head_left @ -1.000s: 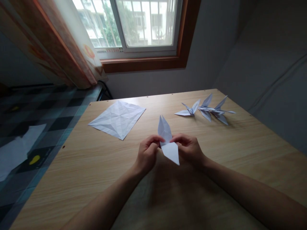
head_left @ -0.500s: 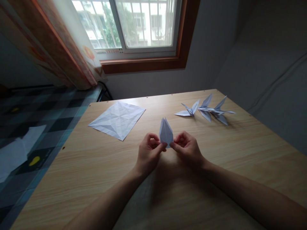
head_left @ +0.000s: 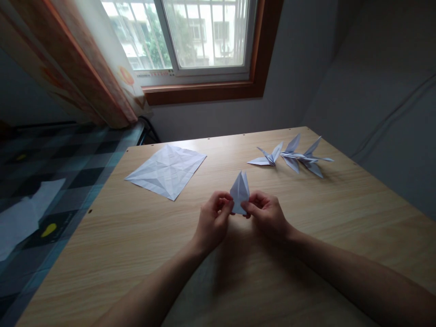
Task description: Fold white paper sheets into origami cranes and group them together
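A small folded white paper piece [head_left: 240, 190] stands with its point up above the middle of the wooden table [head_left: 306, 236]. My left hand [head_left: 213, 222] pinches its lower left edge with curled fingers. My right hand [head_left: 267, 214] pinches its lower right edge, thumb and forefinger pressed together. The bottom of the paper is hidden between my fingers.
A creased, unfolded white paper square [head_left: 166, 170] lies flat at the table's far left. Finished white paper cranes [head_left: 293, 156] sit at the far right. A window [head_left: 190, 36] and an orange curtain [head_left: 88, 68] are behind; a checkered surface with white sheets [head_left: 20, 213] is at the left.
The long lower flap of the paper has been folded up, leaving a shorter piece. The piece has tilted slightly to the right and both hands have closed in around its base.
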`<state>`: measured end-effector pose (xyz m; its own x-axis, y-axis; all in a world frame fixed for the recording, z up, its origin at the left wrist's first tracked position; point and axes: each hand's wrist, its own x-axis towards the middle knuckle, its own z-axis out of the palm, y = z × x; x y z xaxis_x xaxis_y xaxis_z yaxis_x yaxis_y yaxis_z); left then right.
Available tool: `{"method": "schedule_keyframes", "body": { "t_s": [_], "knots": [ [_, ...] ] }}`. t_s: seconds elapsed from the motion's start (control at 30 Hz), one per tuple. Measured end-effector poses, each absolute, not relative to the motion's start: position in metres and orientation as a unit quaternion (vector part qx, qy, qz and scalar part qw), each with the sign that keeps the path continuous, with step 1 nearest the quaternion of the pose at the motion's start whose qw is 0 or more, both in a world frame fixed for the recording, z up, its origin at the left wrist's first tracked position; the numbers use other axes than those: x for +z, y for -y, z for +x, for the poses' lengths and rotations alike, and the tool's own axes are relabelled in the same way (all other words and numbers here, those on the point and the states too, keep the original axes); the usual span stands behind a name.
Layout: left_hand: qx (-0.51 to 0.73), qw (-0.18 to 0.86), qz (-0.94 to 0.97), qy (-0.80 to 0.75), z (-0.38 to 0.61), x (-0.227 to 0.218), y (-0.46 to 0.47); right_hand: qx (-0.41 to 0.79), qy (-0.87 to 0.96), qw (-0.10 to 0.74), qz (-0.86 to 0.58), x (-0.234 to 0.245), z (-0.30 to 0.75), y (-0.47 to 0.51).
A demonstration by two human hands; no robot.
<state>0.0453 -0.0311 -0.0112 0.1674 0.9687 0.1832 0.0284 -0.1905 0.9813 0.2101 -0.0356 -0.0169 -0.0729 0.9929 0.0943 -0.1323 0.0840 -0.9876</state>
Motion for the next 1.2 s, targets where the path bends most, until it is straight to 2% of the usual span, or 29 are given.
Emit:
{"method": "schedule_keyframes", "body": {
  "t_s": [0.17,0.27,0.4,0.57,0.7,0.93,1.0,1.2],
  "knots": [
    [0.445,0.41,0.672,-0.426,0.044,-0.007,0.032,0.422,0.561,0.533,-0.473,-0.013,0.21,0.042],
    [0.44,0.426,0.675,-0.412,0.043,-0.005,0.032,0.388,0.604,0.535,-0.446,-0.013,0.21,0.042],
    [0.448,0.488,0.633,-0.401,0.044,-0.007,0.032,0.431,0.624,0.534,-0.375,-0.016,0.21,0.042],
    [0.466,0.559,0.577,-0.371,0.044,-0.007,0.032,0.403,0.657,0.511,-0.379,-0.014,0.211,0.041],
    [0.457,0.519,0.583,-0.427,0.044,-0.005,0.031,0.353,0.708,0.473,-0.389,-0.013,0.209,0.041],
    [0.457,0.49,0.594,-0.446,0.042,-0.003,0.029,0.505,0.492,0.588,-0.398,-0.02,0.206,0.037],
    [0.433,0.49,0.612,-0.444,0.042,-0.001,0.029,0.499,0.46,0.611,-0.409,-0.02,0.208,0.034],
    [0.388,0.497,0.628,-0.456,0.043,0.003,0.031,0.454,0.477,0.601,-0.452,-0.01,0.214,0.031]
  ]
}}
